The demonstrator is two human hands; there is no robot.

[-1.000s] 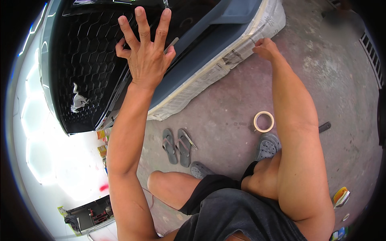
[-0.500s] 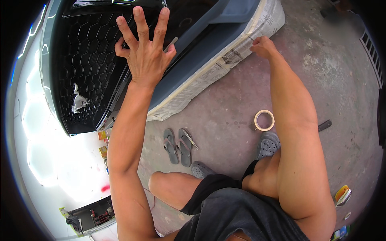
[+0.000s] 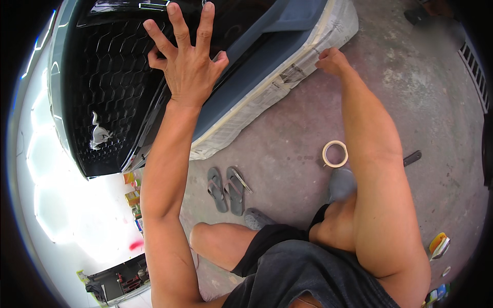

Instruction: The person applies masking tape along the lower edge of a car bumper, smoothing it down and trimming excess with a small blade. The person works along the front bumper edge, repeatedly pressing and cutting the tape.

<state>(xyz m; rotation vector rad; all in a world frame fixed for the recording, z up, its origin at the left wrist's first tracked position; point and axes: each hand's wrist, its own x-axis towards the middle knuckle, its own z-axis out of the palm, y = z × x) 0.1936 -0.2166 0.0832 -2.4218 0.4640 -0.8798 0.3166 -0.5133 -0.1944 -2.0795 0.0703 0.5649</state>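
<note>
My left hand is spread open, its fingers apart, over the glossy black front of a car bumper with a honeycomb grille and a silver horse emblem. Whether its palm touches the surface is hidden. My right hand is closed in a pinch at the outer edge of the newspaper masking, which is taped along the lower grey part of the bumper. A small thin dark bit shows at the right fingertips; what it is I cannot make out.
A roll of masking tape lies on the concrete floor by my right shoe. Dark flip-flops lie further left, with a slim pen-like item on one. A dark-handled tool is beyond my right arm. Bright lights glow at the left.
The view has shifted slightly. A pale sliver beside my left thumb no longer shows. Both hands keep nearly the same places on the bumper and masking.
</note>
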